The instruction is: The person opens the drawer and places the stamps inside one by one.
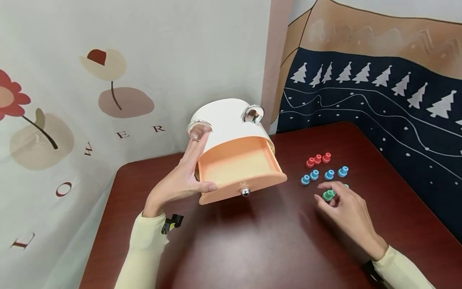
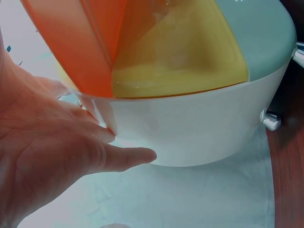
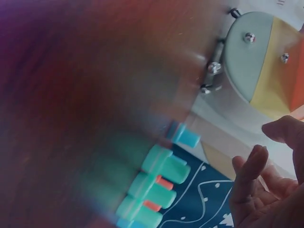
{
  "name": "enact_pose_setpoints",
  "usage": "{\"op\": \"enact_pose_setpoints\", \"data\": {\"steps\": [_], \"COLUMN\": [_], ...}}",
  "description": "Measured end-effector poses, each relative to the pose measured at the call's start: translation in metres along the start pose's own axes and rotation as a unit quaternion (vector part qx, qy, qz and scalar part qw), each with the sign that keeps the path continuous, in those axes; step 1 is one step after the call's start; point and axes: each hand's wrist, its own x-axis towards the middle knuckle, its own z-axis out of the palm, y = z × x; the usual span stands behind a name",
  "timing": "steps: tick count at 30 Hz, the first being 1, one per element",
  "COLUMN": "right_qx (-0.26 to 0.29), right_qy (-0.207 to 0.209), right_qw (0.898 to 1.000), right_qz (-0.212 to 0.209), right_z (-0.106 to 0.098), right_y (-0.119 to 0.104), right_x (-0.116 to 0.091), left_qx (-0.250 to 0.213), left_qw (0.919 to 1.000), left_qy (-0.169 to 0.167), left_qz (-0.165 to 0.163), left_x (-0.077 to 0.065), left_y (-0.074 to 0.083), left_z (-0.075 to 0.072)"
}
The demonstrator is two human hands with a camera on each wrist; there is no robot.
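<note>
A white rounded drawer chest (image 1: 225, 114) with silver rings on top stands at the back of the table, its orange drawer (image 1: 236, 158) pulled out and bare inside. My left hand (image 1: 180, 174) rests along the chest's left side, thumb on the drawer front near its corner. Straight fingers lie against the white shell in the left wrist view, beside a yellow drawer (image 2: 180, 52) and a green drawer (image 2: 261, 38). On the right, my right hand (image 1: 346, 210) hovers over small green pegs (image 1: 328, 195), partly covering them. The right wrist view shows its thumb and fingers apart, nothing between them.
Behind the green pegs stand several blue pegs (image 1: 329, 175) in a row, then three red pegs (image 1: 318, 159). A silver knob (image 1: 245, 192) sticks out from the drawer front. The dark red table (image 1: 231, 249) meets a printed wall cloth (image 1: 202, 48) at the back.
</note>
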Motion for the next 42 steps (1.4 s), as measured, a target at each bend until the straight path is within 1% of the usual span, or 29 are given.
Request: {"op": "enact_pose_setpoints", "data": {"steps": [5, 8, 13, 18, 22, 27, 36, 42], "right_qx": [-0.010, -0.015, -0.022, -0.020, -0.019, -0.017, -0.029, -0.030], "right_qy": [-0.019, -0.033, -0.050, -0.048, -0.050, -0.062, -0.073, -0.079], "right_qw": [1.000, 0.999, 0.998, 0.999, 0.999, 0.998, 0.997, 0.996], "right_qz": [0.010, 0.020, 0.014, 0.006, 0.000, -0.009, -0.013, -0.014], "right_z": [-0.002, -0.004, -0.004, -0.003, -0.004, -0.005, -0.002, -0.007], "right_y": [0.014, 0.021, 0.033, 0.041, 0.042, 0.041, 0.041, 0.037], "right_x": [0.003, 0.004, 0.007, 0.008, 0.009, 0.012, 0.006, 0.004], "left_qx": [0.005, 0.005, 0.005, 0.003, 0.004, 0.004, 0.010, 0.000], "left_qw": [0.9998, 0.9996, 0.9999, 0.9999, 0.9999, 1.0000, 0.9994, 0.9991], "left_qy": [0.006, 0.007, 0.005, -0.003, -0.003, -0.001, 0.001, -0.001], "left_qz": [0.021, 0.026, 0.009, -0.015, -0.012, -0.009, 0.033, 0.043], "left_x": [0.000, 0.000, -0.004, -0.005, -0.005, -0.004, -0.001, 0.003], "left_y": [-0.004, -0.005, -0.006, -0.006, -0.007, -0.005, -0.003, -0.002], "left_z": [-0.003, -0.004, -0.005, -0.006, -0.005, -0.006, -0.005, -0.002]}}
